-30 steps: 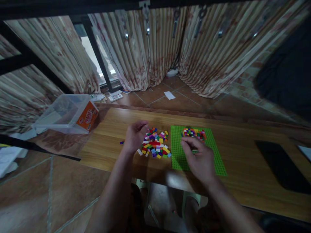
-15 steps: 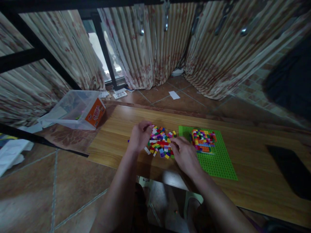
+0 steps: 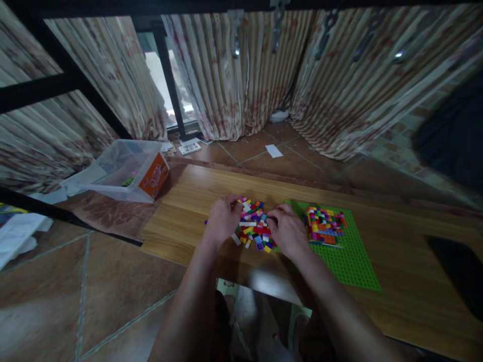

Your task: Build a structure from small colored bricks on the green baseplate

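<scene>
A loose heap of small coloured toy bricks (image 3: 253,232) lies on the wooden table between my hands. At its left edge is my left hand (image 3: 222,220), thumb and fingers curled together over the bricks. On the heap's right side my right hand (image 3: 290,230) is closed in a pinch; anything between the fingertips is too small to make out. Just beyond that hand lies a green studded baseplate (image 3: 360,264), partly covered by my right wrist and fingers. On the plate stands a low multicoloured brick build (image 3: 326,224).
A clear plastic bin (image 3: 113,192) with an orange label stands off the table's left end. At the right of the wooden table (image 3: 177,211) lies a dark flat slab (image 3: 455,271). Paper (image 3: 273,151) and booklets (image 3: 189,147) lie on the floor before the curtains.
The whole view has shifted slightly, so things sit a little further right. My right hand's fingertips have lifted toward the upper right of the heap; my left hand stays at its left edge.
</scene>
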Motion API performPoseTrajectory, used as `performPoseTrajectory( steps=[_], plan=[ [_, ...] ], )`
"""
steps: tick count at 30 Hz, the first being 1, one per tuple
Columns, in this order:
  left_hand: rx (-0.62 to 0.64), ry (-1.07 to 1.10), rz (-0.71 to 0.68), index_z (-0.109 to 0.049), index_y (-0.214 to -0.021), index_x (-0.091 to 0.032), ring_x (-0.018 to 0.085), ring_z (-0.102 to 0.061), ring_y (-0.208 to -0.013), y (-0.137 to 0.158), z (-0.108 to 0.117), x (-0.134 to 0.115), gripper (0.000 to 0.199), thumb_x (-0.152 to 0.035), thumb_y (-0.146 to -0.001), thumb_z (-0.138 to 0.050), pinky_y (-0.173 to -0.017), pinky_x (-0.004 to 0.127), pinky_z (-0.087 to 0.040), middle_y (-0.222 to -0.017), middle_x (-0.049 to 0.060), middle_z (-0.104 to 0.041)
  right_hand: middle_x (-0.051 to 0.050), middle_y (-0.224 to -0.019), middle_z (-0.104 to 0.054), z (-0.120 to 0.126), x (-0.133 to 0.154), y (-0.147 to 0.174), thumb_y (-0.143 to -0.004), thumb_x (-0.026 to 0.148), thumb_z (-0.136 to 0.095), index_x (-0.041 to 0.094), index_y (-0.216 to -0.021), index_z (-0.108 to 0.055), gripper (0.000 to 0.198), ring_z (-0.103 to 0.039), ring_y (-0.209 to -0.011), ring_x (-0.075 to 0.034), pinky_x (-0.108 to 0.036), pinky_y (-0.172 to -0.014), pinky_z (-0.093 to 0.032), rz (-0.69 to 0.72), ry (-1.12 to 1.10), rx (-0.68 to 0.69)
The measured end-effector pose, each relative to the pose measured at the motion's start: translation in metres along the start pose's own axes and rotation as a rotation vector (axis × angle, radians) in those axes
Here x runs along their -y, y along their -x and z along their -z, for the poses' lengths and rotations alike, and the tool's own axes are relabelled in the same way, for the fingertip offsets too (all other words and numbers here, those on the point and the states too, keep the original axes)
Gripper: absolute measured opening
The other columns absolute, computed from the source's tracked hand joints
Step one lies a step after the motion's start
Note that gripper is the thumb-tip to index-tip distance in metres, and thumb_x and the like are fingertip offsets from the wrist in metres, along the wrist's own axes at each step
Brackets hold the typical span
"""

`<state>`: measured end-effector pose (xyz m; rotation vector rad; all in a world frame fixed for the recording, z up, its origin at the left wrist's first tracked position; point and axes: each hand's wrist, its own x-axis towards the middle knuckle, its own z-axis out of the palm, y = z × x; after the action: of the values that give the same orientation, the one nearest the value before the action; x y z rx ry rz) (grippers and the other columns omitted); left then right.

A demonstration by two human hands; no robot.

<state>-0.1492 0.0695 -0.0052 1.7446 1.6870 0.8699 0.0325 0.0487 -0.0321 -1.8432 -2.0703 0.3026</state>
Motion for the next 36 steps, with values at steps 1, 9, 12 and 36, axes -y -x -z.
performPoseTrajectory(
  steps=[1,9,12,36],
  plan=[
    [-0.001,0.000,0.000,-0.072,-0.099,-0.017,0.018,-0.064,-0.087,0.000,0.000,0.000,0.026,-0.019,-0.085,-0.050,-0.081,0.028,-0.049,-0.094,0.007,-0.073,-0.010,-0.106,-0.061,0.002,0.000,0.001,-0.087,0.019,-0.053,0.019,-0.091,-0.071,0.018,-0.060,-0.094,-0.022,-0.032,-0.086,-0.045,-0.011,0.003,-0.002],
    [-0.013,0.016,0.006,-0.072,-0.097,-0.017,0.018,-0.065,-0.086,0.002,0.002,0.000,0.025,-0.019,-0.086,-0.050,-0.079,0.028,-0.049,-0.095,0.008,-0.073,-0.009,-0.106,-0.063,0.001,0.005,-0.012,-0.089,0.018,-0.049,0.018,-0.102,-0.069,0.024,-0.061,-0.093,-0.021,-0.031,-0.084,-0.046,-0.015,-0.072,-0.099],
    [-0.007,0.013,0.005,-0.072,-0.097,-0.017,0.018,-0.065,-0.085,0.002,0.003,-0.001,0.024,-0.018,-0.085,-0.051,-0.078,0.027,-0.049,-0.094,0.007,-0.073,-0.009,-0.108,-0.063,-0.005,0.007,-0.022,-0.091,0.020,-0.048,0.018,-0.109,-0.068,0.028,-0.061,-0.097,-0.021,-0.032,-0.087,-0.045,0.027,-0.117,-0.094],
    [0.070,-0.015,-0.026,-0.071,-0.100,-0.017,0.019,-0.066,-0.084,0.004,0.003,-0.003,0.025,-0.017,-0.086,-0.049,-0.074,0.028,-0.048,-0.093,0.007,-0.073,-0.006,-0.098,-0.065,-0.003,0.003,-0.017,-0.087,0.026,-0.059,0.023,-0.091,-0.070,0.012,-0.058,-0.098,-0.021,-0.032,-0.085,-0.043,0.028,-0.012,0.054]
  ],
)
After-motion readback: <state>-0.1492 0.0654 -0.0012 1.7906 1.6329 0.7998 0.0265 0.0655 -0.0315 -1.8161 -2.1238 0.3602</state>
